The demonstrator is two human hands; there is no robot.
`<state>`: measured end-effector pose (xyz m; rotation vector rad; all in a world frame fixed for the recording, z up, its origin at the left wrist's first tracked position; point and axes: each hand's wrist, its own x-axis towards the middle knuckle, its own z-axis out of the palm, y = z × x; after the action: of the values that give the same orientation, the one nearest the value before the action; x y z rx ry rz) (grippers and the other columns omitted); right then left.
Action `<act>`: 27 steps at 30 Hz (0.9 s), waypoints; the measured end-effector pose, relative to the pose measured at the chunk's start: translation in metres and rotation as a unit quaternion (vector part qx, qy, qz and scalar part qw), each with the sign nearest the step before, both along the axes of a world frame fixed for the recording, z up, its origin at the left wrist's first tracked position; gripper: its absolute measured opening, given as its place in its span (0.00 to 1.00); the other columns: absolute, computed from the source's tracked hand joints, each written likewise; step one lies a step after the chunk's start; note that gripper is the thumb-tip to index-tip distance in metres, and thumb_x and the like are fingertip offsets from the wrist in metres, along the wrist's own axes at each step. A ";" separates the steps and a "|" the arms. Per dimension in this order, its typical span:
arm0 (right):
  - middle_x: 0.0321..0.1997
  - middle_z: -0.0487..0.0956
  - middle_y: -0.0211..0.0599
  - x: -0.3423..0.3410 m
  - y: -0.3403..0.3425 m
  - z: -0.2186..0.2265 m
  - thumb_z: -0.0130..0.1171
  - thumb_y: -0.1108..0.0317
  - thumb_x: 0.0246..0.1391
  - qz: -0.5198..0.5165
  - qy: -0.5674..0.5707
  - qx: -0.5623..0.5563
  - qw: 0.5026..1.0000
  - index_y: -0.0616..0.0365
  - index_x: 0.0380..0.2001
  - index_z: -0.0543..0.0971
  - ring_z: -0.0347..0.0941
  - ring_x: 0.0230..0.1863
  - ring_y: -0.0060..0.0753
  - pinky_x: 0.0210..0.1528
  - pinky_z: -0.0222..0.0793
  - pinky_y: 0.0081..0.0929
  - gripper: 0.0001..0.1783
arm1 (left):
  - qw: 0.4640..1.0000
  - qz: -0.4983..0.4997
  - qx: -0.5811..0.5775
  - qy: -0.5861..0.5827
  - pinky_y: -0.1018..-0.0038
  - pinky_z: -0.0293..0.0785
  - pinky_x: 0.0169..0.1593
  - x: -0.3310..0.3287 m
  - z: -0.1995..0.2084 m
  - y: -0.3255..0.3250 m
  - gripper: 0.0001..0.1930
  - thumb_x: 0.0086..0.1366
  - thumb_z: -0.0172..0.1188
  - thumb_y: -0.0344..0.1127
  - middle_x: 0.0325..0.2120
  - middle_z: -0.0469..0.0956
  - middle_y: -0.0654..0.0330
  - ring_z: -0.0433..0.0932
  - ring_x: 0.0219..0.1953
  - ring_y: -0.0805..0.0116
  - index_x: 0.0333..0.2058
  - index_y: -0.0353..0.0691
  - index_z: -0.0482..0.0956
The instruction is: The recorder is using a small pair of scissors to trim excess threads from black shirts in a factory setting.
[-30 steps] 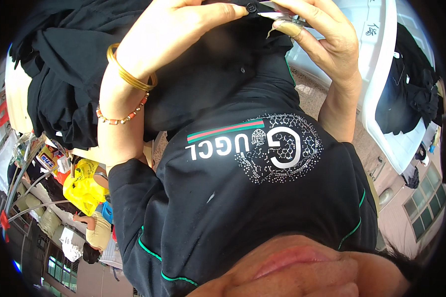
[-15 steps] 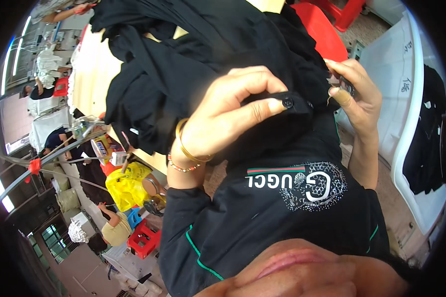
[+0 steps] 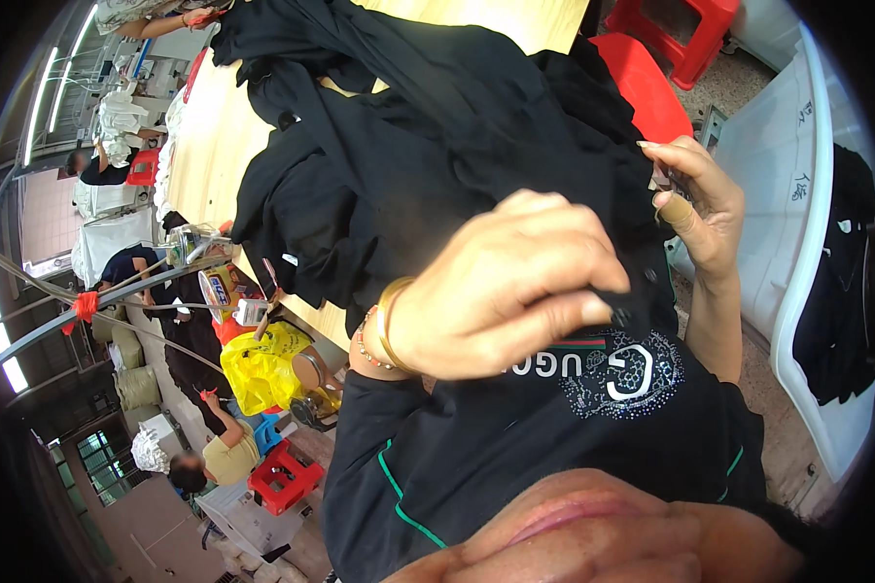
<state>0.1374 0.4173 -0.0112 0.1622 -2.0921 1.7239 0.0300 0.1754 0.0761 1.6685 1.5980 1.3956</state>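
A black garment [image 3: 360, 185] lies bunched across the wooden table and down to my lap. My left hand [image 3: 515, 282], with a gold bangle and a beaded bracelet at its wrist, pinches a buttoned edge of it between thumb and forefinger. A dark button [image 3: 620, 316] shows at those fingertips. To the right, my right hand [image 3: 702, 199] is raised beside the cloth, its fingers closed around a small thing I cannot make out. Tan tape wraps its thumb.
A white bin [image 3: 783, 223] with black garments [image 3: 836, 282] stands at the right. Beyond the cloth are a red seat [image 3: 642, 87] and a red stool [image 3: 685, 34]. A yellow plastic bag [image 3: 262, 369] hangs left of the table [image 3: 209, 146]. Several people work farther left.
My left hand has moved right and toward my chest with the pinched buttoned edge. The right hand has hardly moved. The view has shifted slightly.
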 end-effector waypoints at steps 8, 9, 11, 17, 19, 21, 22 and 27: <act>0.42 0.80 0.35 0.002 -0.002 -0.006 0.68 0.71 0.57 0.018 -0.019 -0.062 0.998 0.67 0.51 0.82 0.74 0.41 0.22 0.46 0.70 0.19 0.19 | 0.977 -0.164 -0.007 -0.136 0.61 0.73 0.43 0.048 -0.016 0.024 0.07 0.68 0.60 0.29 0.37 0.77 0.52 0.76 0.40 0.50 0.42 0.33 0.79; 0.42 0.80 0.35 0.003 -0.001 -0.007 0.68 0.71 0.57 0.018 -0.018 -0.062 0.998 0.67 0.51 0.82 0.74 0.41 0.22 0.46 0.70 0.19 0.19 | 0.974 -0.176 -0.014 -0.141 0.61 0.73 0.44 0.051 -0.020 0.029 0.07 0.68 0.60 0.30 0.37 0.77 0.52 0.76 0.41 0.50 0.42 0.33 0.79; 0.44 0.80 0.35 0.006 0.000 -0.009 0.67 0.72 0.58 0.021 -0.017 -0.063 0.998 0.68 0.52 0.81 0.74 0.42 0.22 0.47 0.69 0.19 0.19 | 0.971 -0.179 -0.019 -0.156 0.61 0.74 0.45 0.054 -0.023 0.033 0.08 0.69 0.60 0.31 0.37 0.77 0.53 0.76 0.42 0.50 0.43 0.34 0.80; 0.53 0.82 0.41 0.014 0.014 -0.023 0.61 0.77 0.61 -0.061 -0.046 -0.108 0.991 0.70 0.55 0.79 0.77 0.51 0.25 0.56 0.71 0.21 0.19 | 0.931 0.087 -0.125 -0.332 0.80 0.74 0.42 0.016 -0.051 0.036 0.08 0.71 0.62 0.31 0.36 0.80 0.71 0.75 0.37 0.83 0.45 0.35 0.81; 0.55 0.82 0.41 0.014 0.015 -0.020 0.61 0.78 0.62 -0.063 -0.047 -0.079 0.994 0.69 0.56 0.79 0.78 0.53 0.25 0.59 0.71 0.21 0.19 | 0.922 0.144 -0.140 -0.331 0.82 0.73 0.49 -0.001 -0.065 0.031 0.09 0.71 0.60 0.29 0.39 0.81 0.68 0.77 0.43 0.82 0.47 0.35 0.81; 0.49 0.84 0.36 0.015 0.006 -0.015 0.64 0.78 0.60 -0.043 -0.049 -0.105 0.992 0.65 0.55 0.81 0.78 0.49 0.21 0.54 0.72 0.19 0.19 | 0.914 0.155 -0.094 -0.364 0.82 0.72 0.51 -0.005 -0.075 0.024 0.09 0.72 0.58 0.29 0.41 0.82 0.66 0.78 0.44 0.80 0.48 0.33 0.80; 0.46 0.84 0.34 0.013 0.006 -0.013 0.65 0.78 0.60 -0.040 -0.032 -0.028 0.998 0.64 0.54 0.82 0.78 0.46 0.20 0.51 0.72 0.19 0.19 | 0.910 0.135 -0.099 -0.378 0.83 0.71 0.53 -0.008 -0.074 0.021 0.09 0.73 0.57 0.29 0.41 0.82 0.66 0.78 0.45 0.80 0.48 0.32 0.80; 0.41 0.82 0.37 0.004 0.010 -0.011 0.68 0.78 0.55 0.003 0.047 0.136 0.990 0.65 0.53 0.83 0.78 0.40 0.25 0.43 0.74 0.19 0.21 | 0.912 0.107 -0.074 -0.390 0.85 0.71 0.49 -0.002 -0.077 0.019 0.09 0.74 0.57 0.29 0.39 0.81 0.69 0.76 0.43 0.84 0.48 0.32 0.80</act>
<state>0.1411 0.4277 -0.0221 0.3237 -2.2503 1.3980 0.0278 0.1944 -0.0010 0.6905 1.3623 1.6967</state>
